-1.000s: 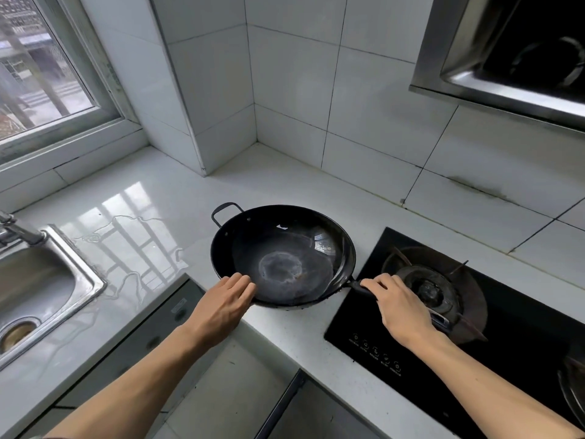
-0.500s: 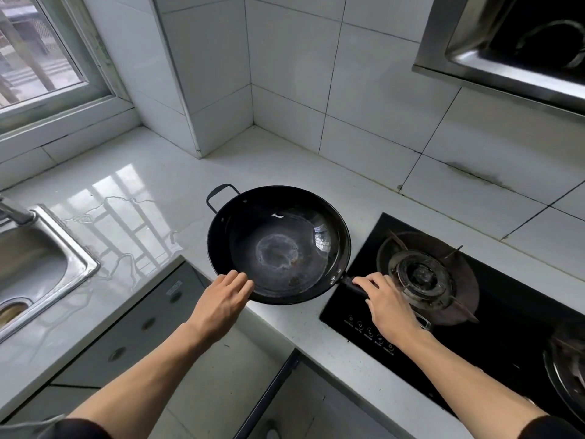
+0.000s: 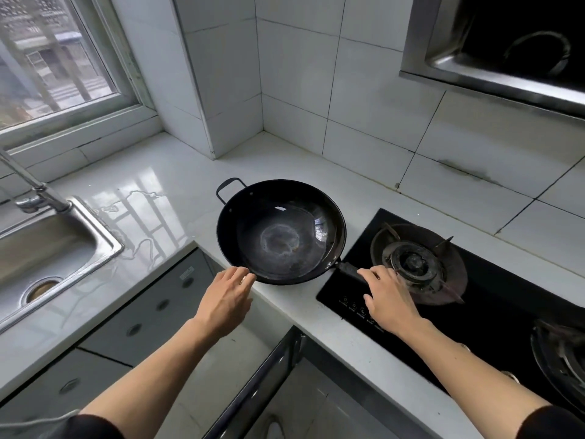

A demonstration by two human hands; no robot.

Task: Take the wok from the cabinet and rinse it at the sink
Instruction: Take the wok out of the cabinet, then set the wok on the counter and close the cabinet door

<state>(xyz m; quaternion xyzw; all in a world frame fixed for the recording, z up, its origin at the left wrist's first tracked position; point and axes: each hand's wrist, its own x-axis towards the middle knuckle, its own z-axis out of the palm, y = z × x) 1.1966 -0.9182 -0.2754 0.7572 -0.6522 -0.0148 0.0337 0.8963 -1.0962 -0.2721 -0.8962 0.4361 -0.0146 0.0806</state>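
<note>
The black wok [image 3: 281,231] sits upright on the white counter [image 3: 158,191], at the corner between the sink and the stove. Its small loop handle [image 3: 230,186] points to the far left and its long handle [image 3: 347,269] points toward the stove. My left hand [image 3: 226,301] is flat, with its fingertips against the wok's near rim and nothing held. My right hand [image 3: 387,297] is curled over the end of the long handle, above the stove's front edge. The steel sink [image 3: 95,236] and its tap [image 3: 38,193] are at the left.
A black gas stove [image 3: 493,299] with a burner [image 3: 414,263] lies right of the wok, with a second burner at the far right. A range hood [image 3: 493,49] hangs above it. An open cabinet door [image 3: 262,381] stands below the counter. Tiled walls and a window [image 3: 53,58] close the back.
The wok rests in the same spot on the counter. My right hand sits a little further back on the long handle. My left hand stays at the near rim.
</note>
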